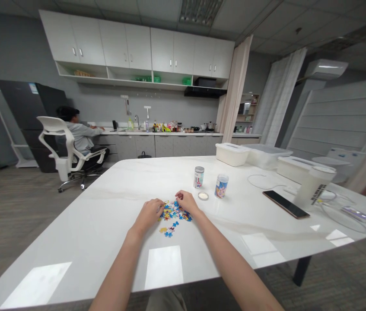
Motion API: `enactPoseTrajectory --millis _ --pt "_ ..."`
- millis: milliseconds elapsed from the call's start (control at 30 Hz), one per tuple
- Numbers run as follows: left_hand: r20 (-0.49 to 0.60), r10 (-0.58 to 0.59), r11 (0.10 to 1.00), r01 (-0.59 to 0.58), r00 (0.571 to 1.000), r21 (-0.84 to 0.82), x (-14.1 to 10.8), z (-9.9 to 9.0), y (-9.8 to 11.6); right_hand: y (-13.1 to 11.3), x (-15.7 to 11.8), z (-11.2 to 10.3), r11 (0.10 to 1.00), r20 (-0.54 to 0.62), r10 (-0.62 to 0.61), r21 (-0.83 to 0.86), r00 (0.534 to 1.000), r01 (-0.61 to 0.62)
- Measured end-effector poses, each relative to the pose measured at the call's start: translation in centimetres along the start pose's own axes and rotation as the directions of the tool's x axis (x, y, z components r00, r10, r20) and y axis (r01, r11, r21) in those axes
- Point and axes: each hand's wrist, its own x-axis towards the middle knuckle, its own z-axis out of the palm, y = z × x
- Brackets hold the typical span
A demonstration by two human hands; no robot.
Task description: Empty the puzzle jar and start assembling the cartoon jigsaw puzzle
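A loose pile of jigsaw puzzle pieces (172, 211), mostly blue and yellow, lies on the white table. My left hand (150, 212) rests at the pile's left edge, fingers curled in toward the pieces. On the pile's far right side is my right hand (186, 202), its fingers bent together; whatever is between either hand's fingertips is too small to make out. Several pieces (169, 233) lie apart, nearer to me. Beyond my right hand stand a can with a grey lid (198, 177) and an open blue printed can (221, 186), with a round lid (203, 196) flat beside them.
On the right are a phone (285, 204), a tall white cup (315, 188), cables and a small purple-edged device (357, 214). Plastic boxes (232, 154) line the far right edge of the white table (105, 207). A person (81, 134) sits at the counter, far left.
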Motion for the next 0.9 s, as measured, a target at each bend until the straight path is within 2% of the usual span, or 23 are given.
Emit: enactPoseTrajectory --millis 133,300,500,633,700,833,900 --pt "-0.024 -0.035 0.999 0.035 0.999 0.006 0.0 0.1 -0.4 0.0 0.2 0.2 1.000 -0.005 0.004 -0.005 1.000 -0.004" --pt "-0.056 -0.131 0.990 0.134 0.990 0.049 -0.2 0.0 -0.6 -0.1 0.5 0.3 1.000 -0.035 0.008 0.002 0.999 -0.008" --pt "0.009 -0.095 0.995 0.095 0.995 0.027 -0.3 0.0 -0.7 -0.8 0.6 -0.2 0.994 -0.096 0.068 0.092 0.993 -0.059" --pt "-0.003 -0.083 0.997 0.083 0.997 -0.004 -0.3 0.3 -0.9 -1.3 0.4 -0.4 0.990 -0.086 0.082 0.124 0.993 -0.071" --pt "-0.014 -0.076 0.997 0.076 0.997 -0.009 -0.3 0.4 -1.1 -1.4 0.2 -0.3 0.995 -0.053 0.054 0.089 0.997 -0.049" --pt "-0.031 -0.062 0.998 0.061 0.998 -0.018 -0.3 0.5 -1.3 -1.4 -0.1 0.2 0.995 0.043 -0.088 -0.050 0.995 0.090" --pt "-0.048 -0.059 0.998 0.058 0.997 -0.020 -0.3 0.4 -1.3 -1.3 -0.3 0.4 0.989 0.071 -0.111 -0.089 0.991 0.117"
